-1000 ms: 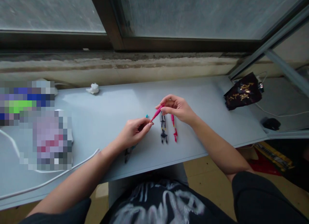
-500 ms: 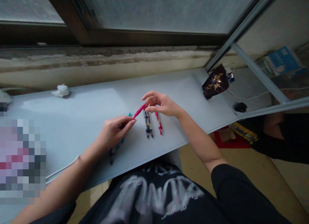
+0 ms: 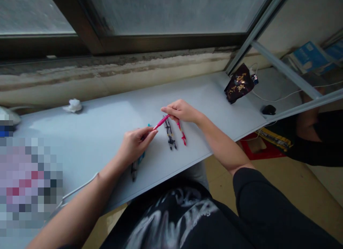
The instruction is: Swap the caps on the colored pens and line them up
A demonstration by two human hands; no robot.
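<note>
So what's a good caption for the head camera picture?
Left hand pinches a slim pink piece, its far end at the right hand, above a pale desk.

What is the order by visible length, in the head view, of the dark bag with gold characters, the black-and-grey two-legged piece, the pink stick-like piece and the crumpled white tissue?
1. Dark bag with gold characters
2. Black-and-grey two-legged piece
3. Pink stick-like piece and crumpled white tissue: too alike to rank

1. Slim rod (image 3: 162,122): bright magenta-pink.
2. Jointed toy piece (image 3: 171,140): black and grey, yellow accents.
3. Narrower jointed piece (image 3: 183,137): reddish pink.
4. Packet (image 3: 239,85): dark maroon, gold characters.
5. T-shirt (image 3: 174,213): black, whitish brushed pattern.
6. Tabletop (image 3: 107,123): plain pale blue-grey.
7. Crumpled tissue (image 3: 74,106): white.
</note>
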